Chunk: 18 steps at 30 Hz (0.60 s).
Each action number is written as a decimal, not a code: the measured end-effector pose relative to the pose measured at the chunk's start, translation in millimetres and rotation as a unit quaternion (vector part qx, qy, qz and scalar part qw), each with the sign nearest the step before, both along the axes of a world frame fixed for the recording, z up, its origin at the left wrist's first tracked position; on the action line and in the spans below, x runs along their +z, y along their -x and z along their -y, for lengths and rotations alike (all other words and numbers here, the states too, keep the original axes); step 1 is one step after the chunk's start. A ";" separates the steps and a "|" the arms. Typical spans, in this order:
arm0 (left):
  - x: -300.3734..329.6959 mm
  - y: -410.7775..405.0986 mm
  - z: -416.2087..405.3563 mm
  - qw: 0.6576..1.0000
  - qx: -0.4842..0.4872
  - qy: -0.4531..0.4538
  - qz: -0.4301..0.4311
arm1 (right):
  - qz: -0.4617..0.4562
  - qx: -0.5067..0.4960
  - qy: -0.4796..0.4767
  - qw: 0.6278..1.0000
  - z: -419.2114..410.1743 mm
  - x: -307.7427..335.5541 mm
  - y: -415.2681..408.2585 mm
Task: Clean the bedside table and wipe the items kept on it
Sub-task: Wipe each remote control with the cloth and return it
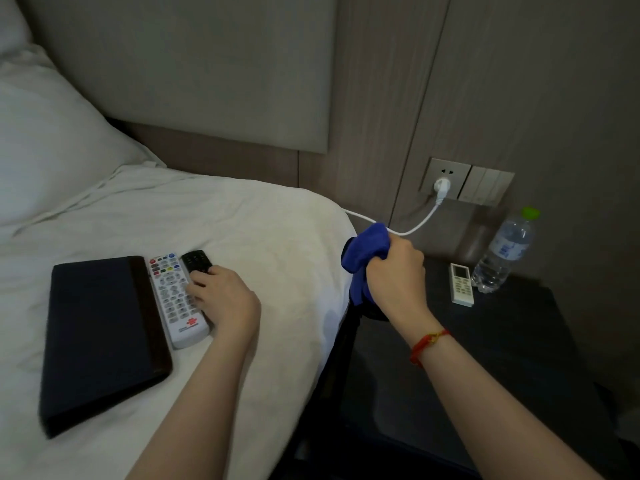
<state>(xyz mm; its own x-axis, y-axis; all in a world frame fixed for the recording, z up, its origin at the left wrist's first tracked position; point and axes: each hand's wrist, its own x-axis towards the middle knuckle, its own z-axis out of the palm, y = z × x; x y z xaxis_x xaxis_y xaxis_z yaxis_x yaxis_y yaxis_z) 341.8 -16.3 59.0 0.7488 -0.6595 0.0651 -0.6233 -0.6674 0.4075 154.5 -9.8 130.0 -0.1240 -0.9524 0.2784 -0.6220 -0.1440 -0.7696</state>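
We see our left hand [221, 299] reaching onto the white bed sheet [270, 237], its fingers curled down over the black remote [196, 260] and touching the white TV remote [176, 299] that lies just beside it. We cannot tell for sure whether the fingers actually grip the black remote or only rest on it. A dark folder [100, 337] with a brown spine lies flat on the sheet, right against the white remote's far side.

Our right hand [396, 271] is clenched around a bunched blue cloth [365, 251], held up over the gap between the bed and the black bedside table [502, 358]. A white cable [420, 223] runs from a plug [443, 185] in the wall socket [446, 174] down to this fist and on toward the bed edge; it passes into the cloth, so the hand seems to hold it there as well. A red string bracelet [427, 344] circles the right wrist.

On the table's far part lies a small white air-conditioner remote [461, 284], face up, and just beside it stands a clear water bottle [502, 254] with a green cap. A bank of wall switches [486, 185] sits next to the socket. A white pillow [45, 133] rests at the head of the bed.
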 end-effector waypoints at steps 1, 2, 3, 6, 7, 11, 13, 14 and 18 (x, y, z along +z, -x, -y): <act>2.6 -1.4 2.3 1.000 0.003 -0.003 -0.012 | 0.002 0.003 -0.001 1.000 0.4 0.1 -0.9; 5.5 -2.2 4.9 1.000 0.005 -0.009 -0.028 | 0.003 0.004 -0.003 1.000 0.9 0.3 -1.9; 7.8 -3.1 7.3 0.999 0.006 -0.018 -0.046 | 0.007 0.005 -0.005 1.000 0.9 0.4 -3.2; 12.6 -6.4 12.0 0.995 -0.027 -0.050 -0.081 | 0.027 0.001 -0.008 1.000 1.7 0.9 -6.2; 12.7 -6.8 12.4 0.994 -0.047 -0.056 -0.086 | 0.031 -0.001 -0.011 0.999 2.1 1.0 -6.6; 11.4 9.0 4.8 0.989 -0.091 -0.086 -0.079 | 0.046 0.001 -0.022 0.999 4.3 0.9 -5.8; 11.6 16.0 2.1 0.990 -0.066 -0.087 -0.093 | 0.066 0.009 -0.028 0.997 4.3 0.3 -4.0; 11.6 17.0 2.5 0.990 -0.053 -0.080 -0.102 | 0.077 0.011 -0.033 0.996 3.7 -0.3 -2.4; 15.3 15.4 4.6 0.989 -0.033 -0.053 -0.131 | 0.123 -0.003 -0.055 0.991 3.2 -3.6 8.8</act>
<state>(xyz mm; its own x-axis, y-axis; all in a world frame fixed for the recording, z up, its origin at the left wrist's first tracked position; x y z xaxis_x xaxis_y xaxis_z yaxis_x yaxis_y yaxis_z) 326.3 -20.9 74.4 0.6859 -0.7007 -0.1965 -0.5497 -0.6758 0.4910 145.8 -13.0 126.4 -0.1805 -0.9745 0.1333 -0.4134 -0.0478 -0.9093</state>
